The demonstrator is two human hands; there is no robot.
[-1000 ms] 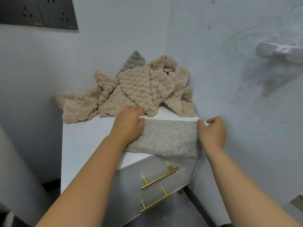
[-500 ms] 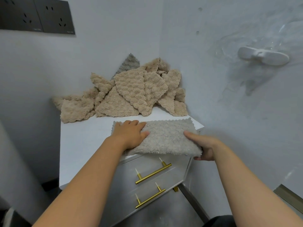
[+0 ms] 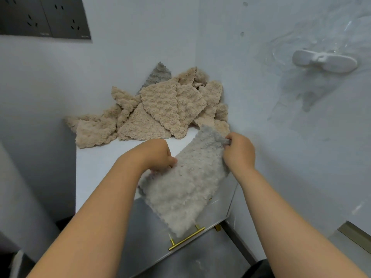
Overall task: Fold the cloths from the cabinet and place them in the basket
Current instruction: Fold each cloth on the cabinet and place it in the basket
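Left hand (image 3: 158, 155) pinches the folded grey cloth (image 3: 184, 185) at its 9 o'clock edge. Right hand (image 3: 239, 153) grips the top corner at 1 o'clock.

Cloth long axis runs 1 to 7 o'clock. Its lower end hangs past the surface (image 3: 96, 169) edge, just above the gold handle (image 3: 186, 238).

0.5 s ago the cloth lay flat, axis 9 to 3.

Beige cloth pile (image 3: 152, 115) sits at 12 o'clock.

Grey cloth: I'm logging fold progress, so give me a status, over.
Left hand and right hand both grip the grey cloth, held tilted over the cabinet edge. Beige pile sits behind. Basket not in view.
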